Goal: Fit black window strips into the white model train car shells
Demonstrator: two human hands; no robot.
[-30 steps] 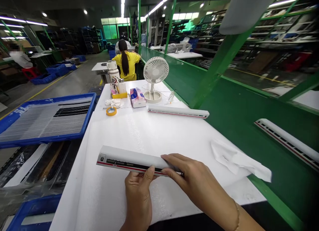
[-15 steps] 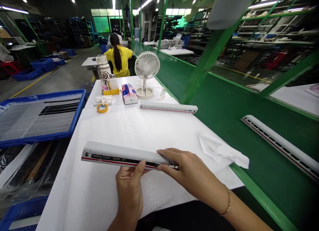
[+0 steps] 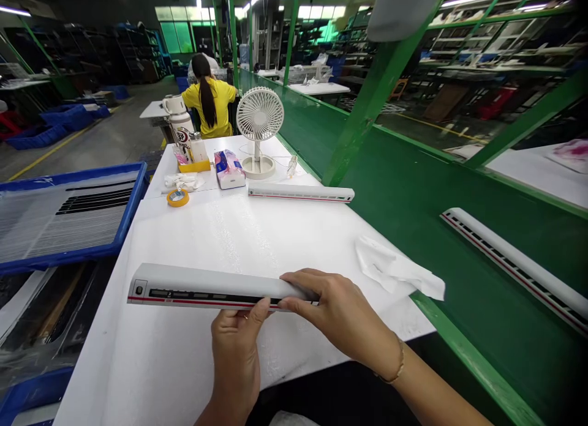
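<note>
A long white-grey model train car point(image 3: 193, 283) with a dark window band and a red stripe is held above the white table point(image 3: 193, 236). My left hand point(image 3: 239, 346) grips its lower edge near the middle, thumb on the window side. At the car's right end my right hand point(image 3: 331, 303) pinches it, fingers over the roof and thumb on the side. A second train car shell point(image 3: 301, 193), with light window openings, lies farther back on the table. Another train car point(image 3: 509, 261) rests on the green surface point(image 3: 404, 199) to the right.
A white fan point(image 3: 260, 126), a tissue pack point(image 3: 229, 169), a yellow tape roll point(image 3: 177, 198) and a bottle point(image 3: 182, 132) stand at the back. White cloth point(image 3: 395, 270) lies at the right edge. Left is a blue tray point(image 3: 124, 233) of strips. A person in yellow point(image 3: 215, 108) sits beyond.
The whole view has shifted slightly. The train car in my hands has moved a little to the left and lies more level. Both hands keep their hold.
</note>
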